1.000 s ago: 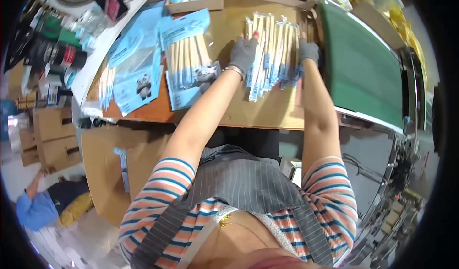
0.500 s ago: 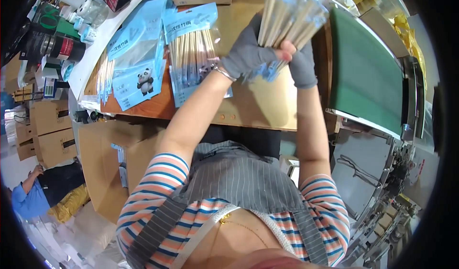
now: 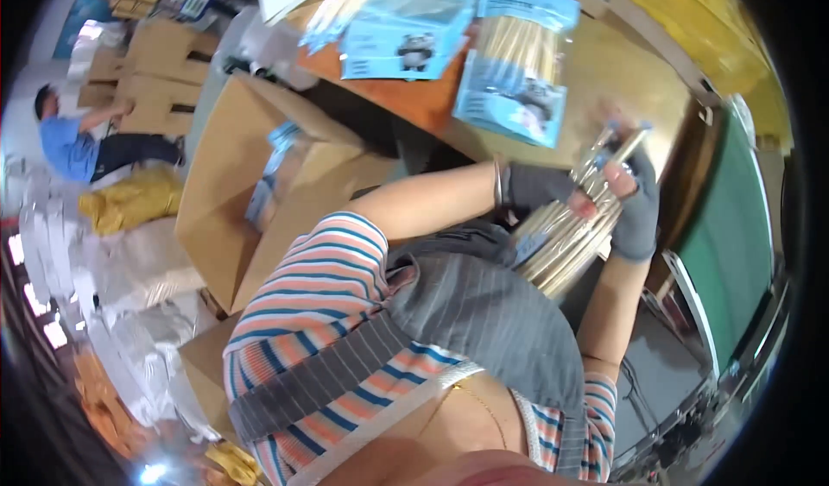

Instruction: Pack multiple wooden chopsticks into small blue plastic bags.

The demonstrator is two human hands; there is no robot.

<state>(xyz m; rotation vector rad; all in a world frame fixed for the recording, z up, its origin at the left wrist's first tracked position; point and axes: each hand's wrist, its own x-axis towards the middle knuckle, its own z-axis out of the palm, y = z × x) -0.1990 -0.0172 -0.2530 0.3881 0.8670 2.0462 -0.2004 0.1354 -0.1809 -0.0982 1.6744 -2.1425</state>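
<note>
A thick bundle of individually wrapped bamboo chopsticks [image 3: 566, 253] slants across the front of my apron, just off the table's near edge. My left hand [image 3: 546, 189], in a grey fingerless glove, is closed round the bundle's upper left side. On its other side my right hand [image 3: 637, 199], gloved alike, grips the same bundle with the thumb lying over it. Beyond my hands a blue and clear bag packed with chopsticks [image 3: 520, 59] lies on the table. Farther left are flat blue bags with a panda print [image 3: 401, 33] and some loose wrapped chopsticks [image 3: 337, 11].
An open cardboard box [image 3: 229, 184] with blue packages in it stands left of the table [image 3: 630, 76]. A green-topped surface [image 3: 734, 227] is on the right. Yellow plastic [image 3: 691, 28] lies at the far right. Another person in a blue shirt [image 3: 69, 145] stands beside stacked cartons at the left.
Both hands have brought the chopstick bundle down from above the table toward my body, and it now tilts the other way. My view has swung left, showing more of the box and the other person.
</note>
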